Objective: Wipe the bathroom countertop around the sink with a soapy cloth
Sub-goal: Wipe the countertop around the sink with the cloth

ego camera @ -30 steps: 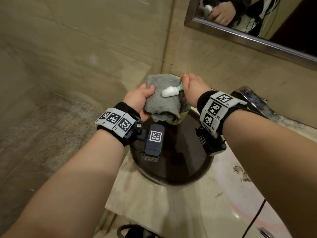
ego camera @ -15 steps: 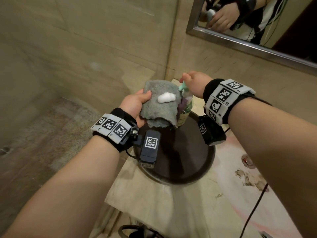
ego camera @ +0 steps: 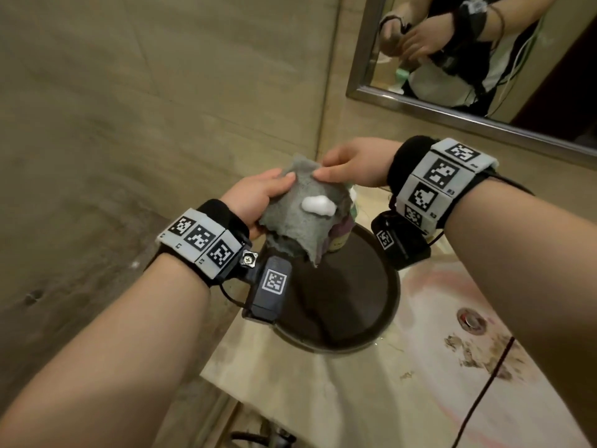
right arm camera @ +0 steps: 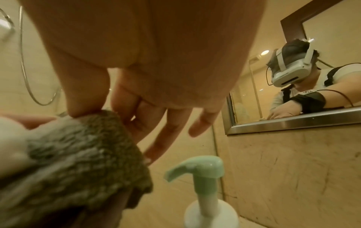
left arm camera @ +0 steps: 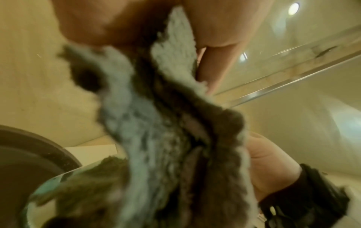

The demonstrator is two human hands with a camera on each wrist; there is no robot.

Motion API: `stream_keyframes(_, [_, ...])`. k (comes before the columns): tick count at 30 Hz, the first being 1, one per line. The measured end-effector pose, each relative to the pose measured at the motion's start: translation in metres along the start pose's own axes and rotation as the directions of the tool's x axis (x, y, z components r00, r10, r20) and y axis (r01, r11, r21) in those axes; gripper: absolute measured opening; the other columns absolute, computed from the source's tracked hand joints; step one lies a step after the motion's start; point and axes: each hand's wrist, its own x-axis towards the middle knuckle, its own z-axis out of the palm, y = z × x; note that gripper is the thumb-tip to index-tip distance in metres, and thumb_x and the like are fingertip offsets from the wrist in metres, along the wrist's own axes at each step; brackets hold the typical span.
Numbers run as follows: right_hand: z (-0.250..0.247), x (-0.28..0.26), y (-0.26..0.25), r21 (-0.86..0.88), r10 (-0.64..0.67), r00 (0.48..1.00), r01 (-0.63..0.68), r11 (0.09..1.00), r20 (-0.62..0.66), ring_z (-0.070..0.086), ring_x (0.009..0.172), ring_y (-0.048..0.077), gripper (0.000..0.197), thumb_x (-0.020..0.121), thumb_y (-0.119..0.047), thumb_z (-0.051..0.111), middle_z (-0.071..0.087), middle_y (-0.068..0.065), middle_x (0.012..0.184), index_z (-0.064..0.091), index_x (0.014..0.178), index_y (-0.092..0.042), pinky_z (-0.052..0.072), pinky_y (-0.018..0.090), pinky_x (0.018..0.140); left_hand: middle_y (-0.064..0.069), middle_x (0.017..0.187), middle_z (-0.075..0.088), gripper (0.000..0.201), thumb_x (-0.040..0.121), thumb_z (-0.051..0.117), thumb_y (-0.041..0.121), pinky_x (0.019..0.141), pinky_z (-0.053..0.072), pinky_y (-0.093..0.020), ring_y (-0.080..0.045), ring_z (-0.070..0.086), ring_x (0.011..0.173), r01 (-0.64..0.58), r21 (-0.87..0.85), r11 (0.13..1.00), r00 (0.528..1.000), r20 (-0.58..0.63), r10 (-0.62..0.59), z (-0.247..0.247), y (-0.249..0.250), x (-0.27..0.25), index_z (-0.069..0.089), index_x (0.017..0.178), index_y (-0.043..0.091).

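Grey cloth was held up over the dark sink, at the surface's far-left end, foam blob kept uppermost, probably to prevent dripping; left hand grip curled round its left edge, right hand grip pinching the far corner, other fingers spread.

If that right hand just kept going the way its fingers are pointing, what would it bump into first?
Most likely the left hand. The right hand pinches the top edge of the gray cloth, its fingers aimed left toward the left hand's thumb just beyond. Depth is unclear; it might slip past to the tiled wall.
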Motion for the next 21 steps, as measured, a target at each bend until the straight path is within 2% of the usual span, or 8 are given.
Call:
stream_keyframes(2, [-0.001, 0.000, 0.005, 0.291, 0.063, 0.997, -0.049, 0.955, -0.040, 0.057, 0.089, 0.015, 0.028, 0.095, -0.036, 0.049, 0.060, -0.001, 0.096, 0.063, 0.110, -0.017, 0.047, 0.023, 0.075, -0.008, 0.095, 0.070, 0.030, 0.100, 0.036, 0.028, 0.073, 0.058, -0.031, -0.021, 0.067, 0.086, 0.019, -0.090, 0.996, 1.000, 0.002, -0.019, 0.001, 0.003, -0.002, 0.061, 0.102, 0.011])
stream_keyframes(4, [-0.001, -0.002, 0.011, 0.629, 0.179, 0.983, -0.118, 0.768, -0.034, 0.057, 0.075, 0.012, 0.018, 0.094, -0.028, 0.054, 0.059, 0.000, 0.085, 0.061, 0.106, -0.016, 0.048, 0.020, 0.066, -0.010, 0.103, 0.070, 0.037, 0.098, 0.038, 0.036, 0.075, 0.059, -0.035, -0.021, 0.067, 0.091, 0.041, -0.194, 0.980, 0.999, 0.003, -0.041, 0.000, 0.002, -0.004, 0.061, 0.110, 0.010])
stream_keyframes(6, [-0.001, -0.005, 0.017, 0.798, 0.285, 0.959, -0.162, 0.581, -0.012, 0.055, 0.067, 0.012, 0.014, 0.092, -0.025, 0.057, 0.058, 0.000, 0.081, 0.059, 0.099, -0.013, 0.046, 0.021, 0.062, -0.010, 0.106, 0.067, 0.032, 0.098, 0.039, 0.031, 0.074, 0.059, -0.031, -0.020, 0.064, 0.094, 0.027, -0.270, 0.963, 1.000, 0.004, -0.027, 0.001, -0.002, -0.006, 0.059, 0.112, 0.009])
stream_keyframes(8, [0.002, -0.007, 0.023, 0.851, 0.344, 0.939, -0.171, 0.496, -0.012, 0.056, 0.065, 0.013, 0.015, 0.091, -0.024, 0.059, 0.059, 0.002, 0.081, 0.060, 0.097, -0.010, 0.048, 0.022, 0.059, -0.008, 0.100, 0.068, 0.024, 0.099, 0.039, 0.019, 0.071, 0.060, -0.028, -0.018, 0.065, 0.091, 0.010, -0.297, 0.955, 1.000, 0.003, -0.010, 0.005, -0.008, -0.006, 0.059, 0.108, 0.010])
stream_keyframes(12, [0.011, -0.011, 0.027, 0.864, 0.358, 0.922, -0.059, 0.500, -0.144, 0.051, 0.058, 0.011, 0.004, 0.094, -0.018, 0.055, 0.054, 0.000, 0.076, 0.052, 0.094, -0.015, 0.043, 0.010, 0.034, -0.008, 0.098, 0.065, 0.024, 0.101, 0.033, 0.011, 0.064, 0.060, -0.030, -0.020, 0.063, 0.087, -0.010, -0.288, 0.958, 0.999, -0.044, -0.003, 0.018, -0.011, 0.000, 0.055, 0.109, 0.014])
stream_keyframes(15, [0.022, -0.011, 0.034, 0.866, 0.296, 0.927, 0.057, 0.496, -0.231, 0.053, 0.064, 0.011, 0.015, 0.093, -0.010, 0.054, 0.053, 0.000, 0.082, 0.050, 0.082, -0.019, 0.052, 0.020, 0.051, -0.007, 0.098, 0.063, 0.024, 0.102, 0.031, 0.015, 0.063, 0.059, -0.036, -0.022, 0.062, 0.085, 0.006, -0.246, 0.969, 0.999, -0.051, -0.019, 0.024, -0.007, 0.006, 0.054, 0.104, 0.017])
stream_keyframes(17, [0.031, -0.011, 0.035, 0.815, 0.201, 0.933, 0.141, 0.562, -0.300, 0.055, 0.069, 0.013, 0.017, 0.091, -0.005, 0.055, 0.054, 0.002, 0.083, 0.053, 0.083, -0.019, 0.052, 0.023, 0.062, -0.007, 0.096, 0.064, 0.026, 0.103, 0.030, 0.016, 0.064, 0.058, -0.041, -0.023, 0.063, 0.084, 0.019, -0.242, 0.970, 0.999, -0.024, -0.026, 0.027, -0.004, 0.008, 0.055, 0.100, 0.016])
stream_keyframes(21, [0.047, -0.011, 0.022, 0.662, 0.021, 0.927, 0.252, 0.706, -0.375, 0.053, 0.069, 0.008, 0.012, 0.089, -0.005, 0.059, 0.053, -0.005, 0.075, 0.059, 0.101, -0.009, 0.051, 0.014, 0.063, -0.008, 0.086, 0.068, 0.028, 0.102, 0.030, 0.015, 0.061, 0.059, -0.038, -0.021, 0.070, 0.071, 0.044, -0.231, 0.972, 0.999, 0.024, -0.040, 0.033, -0.003, 0.011, 0.058, 0.097, 0.012])
